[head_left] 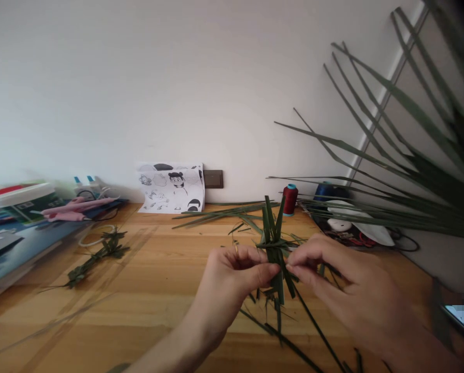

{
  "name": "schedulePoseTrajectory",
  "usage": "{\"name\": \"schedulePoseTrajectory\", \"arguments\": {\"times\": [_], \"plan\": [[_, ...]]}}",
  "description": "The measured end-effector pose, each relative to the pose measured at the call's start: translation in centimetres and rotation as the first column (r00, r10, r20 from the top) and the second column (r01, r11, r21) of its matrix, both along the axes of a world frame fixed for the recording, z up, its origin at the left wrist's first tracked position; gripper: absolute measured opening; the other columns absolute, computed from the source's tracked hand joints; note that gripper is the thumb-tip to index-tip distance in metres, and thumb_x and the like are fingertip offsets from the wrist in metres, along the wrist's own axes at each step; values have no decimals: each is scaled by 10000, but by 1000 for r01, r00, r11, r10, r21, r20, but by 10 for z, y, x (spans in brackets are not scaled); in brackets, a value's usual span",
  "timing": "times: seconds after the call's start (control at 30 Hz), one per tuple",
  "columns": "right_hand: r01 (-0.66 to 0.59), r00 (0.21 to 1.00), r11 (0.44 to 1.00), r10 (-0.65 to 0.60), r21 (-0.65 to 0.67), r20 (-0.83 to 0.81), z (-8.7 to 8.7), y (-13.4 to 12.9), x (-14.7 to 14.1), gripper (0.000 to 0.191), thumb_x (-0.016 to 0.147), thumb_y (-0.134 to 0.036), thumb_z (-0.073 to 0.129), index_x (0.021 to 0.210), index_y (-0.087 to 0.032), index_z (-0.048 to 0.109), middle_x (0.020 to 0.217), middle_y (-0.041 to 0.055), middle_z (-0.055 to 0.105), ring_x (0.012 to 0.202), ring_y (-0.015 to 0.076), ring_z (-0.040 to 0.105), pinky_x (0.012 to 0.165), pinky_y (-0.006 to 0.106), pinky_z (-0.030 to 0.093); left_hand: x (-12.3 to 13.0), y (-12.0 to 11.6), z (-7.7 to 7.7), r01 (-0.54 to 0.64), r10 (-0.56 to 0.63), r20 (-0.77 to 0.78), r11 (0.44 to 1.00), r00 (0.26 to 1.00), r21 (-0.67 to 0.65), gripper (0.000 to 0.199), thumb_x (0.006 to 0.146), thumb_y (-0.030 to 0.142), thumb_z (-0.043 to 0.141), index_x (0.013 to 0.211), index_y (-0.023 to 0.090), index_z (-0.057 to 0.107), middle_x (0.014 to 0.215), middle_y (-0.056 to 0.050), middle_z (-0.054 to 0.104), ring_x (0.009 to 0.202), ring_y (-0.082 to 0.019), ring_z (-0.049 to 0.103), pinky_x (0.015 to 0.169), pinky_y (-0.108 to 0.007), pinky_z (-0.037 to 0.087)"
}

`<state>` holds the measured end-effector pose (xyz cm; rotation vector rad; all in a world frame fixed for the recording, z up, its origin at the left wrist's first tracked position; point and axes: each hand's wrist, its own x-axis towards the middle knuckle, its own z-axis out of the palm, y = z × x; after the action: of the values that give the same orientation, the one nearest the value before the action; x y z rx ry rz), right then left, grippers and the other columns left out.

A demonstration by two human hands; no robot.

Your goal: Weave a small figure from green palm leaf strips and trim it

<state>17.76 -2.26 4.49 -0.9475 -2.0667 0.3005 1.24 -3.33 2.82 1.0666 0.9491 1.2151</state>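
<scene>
Red thread, wound on a spool (290, 201) with a blue top, standing upright near the back of a wooden table (170, 305); all places below are taken from this spool.

Leaf piece (271, 243), green: flat strips crossed at the middle, upper ends fanned upward; held up in front of the spool and slightly to its left.

Left hand (237, 272): in front and to the left of the spool, thumb and fingers pinched firmly on the lower part of the leaf piece.

Right hand (348, 290): in front and to the right of the spool, thumb and forefinger drawn together at the right edge of the leaf piece, seemingly on a thin strip of it, though the fingertips hide the detail.

Loose strips (232, 210), green: several, lying left of the spool.

Paper sheets (173, 191), white, printed with black cartoon figures: farther left of the spool, propped against the wall, beside a dark switch (214, 178).

Leaf bundle (113, 248), green, knotted: far left of the spool and nearer the viewer.

Pink tool (71, 210) and white-lidded tub (26, 199): far left of the spool.

Palm leaf (430, 191), large, spread in long blades: right of the spool.

Blue spool (327, 191): just right of the red one, partly behind blades.
</scene>
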Motion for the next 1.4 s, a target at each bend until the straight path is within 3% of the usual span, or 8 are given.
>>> {"name": "schedulePoseTrajectory", "arguments": {"times": [0.2,0.4,0.8,0.97,1.4], "plan": [[10,999,999,-11,41,45,1,1,0,125,745,-133,540,803,-235,582,737,-32,624,666,110,580,588,219,443,-1,-1,3,-5,5,27,1000,1000,-14,108,636,185,682,699,107,642,652,-24,635,591,-104,554,584,-224,441],[-31,996,993,21,118,84,2,4,0,142,763,-102,517,801,-225,578,766,-32,622,727,107,570,671,224,434,-2,-1,6,-19,18,-12,1000,1000,-10,106,692,199,627,658,116,682,591,-19,639,579,-103,563,598,-210,459],[-26,994,998,33,-65,102,2,7,6,108,788,-174,524,792,-261,588,765,-46,610,720,110,560,641,220,425,-3,-2,6,51,-51,0,997,999,66,146,728,182,599,637,161,711,566,2,663,549,-74,564,573,-158,465],[-29,995,995,37,-91,91,2,8,4,107,788,-179,523,807,-262,587,773,-48,612,717,107,565,636,216,431,-3,-3,7,12,-12,-10,998,1000,58,132,713,171,611,618,143,698,559,-2,655,540,-77,559,559,-161,456],[16,997,982,-31,187,74,-5,2,-3,126,776,-105,511,805,-213,570,748,-19,606,719,108,566,667,227,432,-3,-2,3,-5,4,52,1000,999,17,126,732,201,600,706,117,690,632,-31,668,614,-114,588,618,-217,481]]}}
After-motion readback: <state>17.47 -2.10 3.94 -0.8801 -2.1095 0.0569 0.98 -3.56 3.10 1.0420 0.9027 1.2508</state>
